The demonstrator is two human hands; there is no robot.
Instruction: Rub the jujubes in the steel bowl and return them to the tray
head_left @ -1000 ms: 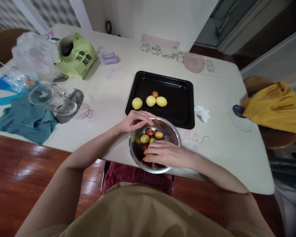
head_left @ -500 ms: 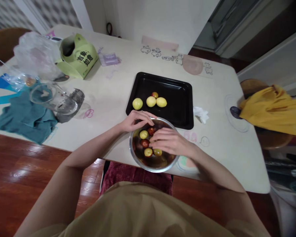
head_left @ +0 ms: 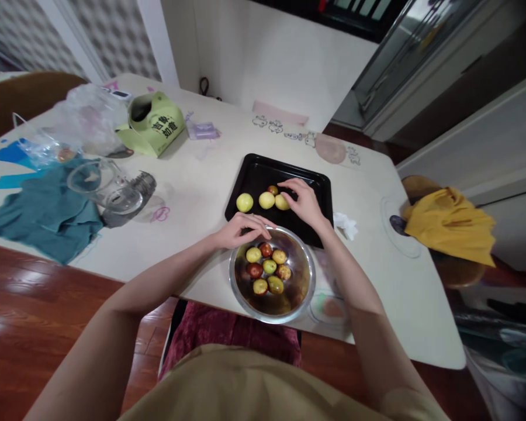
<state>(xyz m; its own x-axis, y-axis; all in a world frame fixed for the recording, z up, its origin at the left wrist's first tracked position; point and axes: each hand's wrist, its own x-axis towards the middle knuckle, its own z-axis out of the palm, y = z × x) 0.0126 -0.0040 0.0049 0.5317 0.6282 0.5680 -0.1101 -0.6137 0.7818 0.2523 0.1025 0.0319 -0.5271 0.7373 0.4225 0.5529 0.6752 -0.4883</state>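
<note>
Just inside the far left rim of the steel bowl (head_left: 304,292), my left hand (head_left: 243,229) rests with its fingers stretched out over the edge. The bowl holds several small round fruits that look like jujubes, some yellow-green and some red-brown (head_left: 255,270). Over the black tray (head_left: 236,175), my right hand (head_left: 304,202) reaches with thumb and fingers apart beside a yellow fruit (head_left: 282,202); whether it touches the fruit I cannot tell. A pale yellow fruit (head_left: 266,200), a red-brown fruit (head_left: 272,190) and a green fruit (head_left: 244,203) lie on the tray.
Left on the white table stand a glass pitcher (head_left: 109,190) on a teal cloth (head_left: 44,213), a green paper box (head_left: 158,128) and a clear plastic bag (head_left: 87,117). A crumpled tissue (head_left: 346,225) lies right of the tray. A yellow cloth (head_left: 451,225) hangs over a chair at right.
My right hand has moved out of the bowl, forward to the fruits on the tray. More fruits now show in the bowl. My left hand has stayed at the bowl's rim.
</note>
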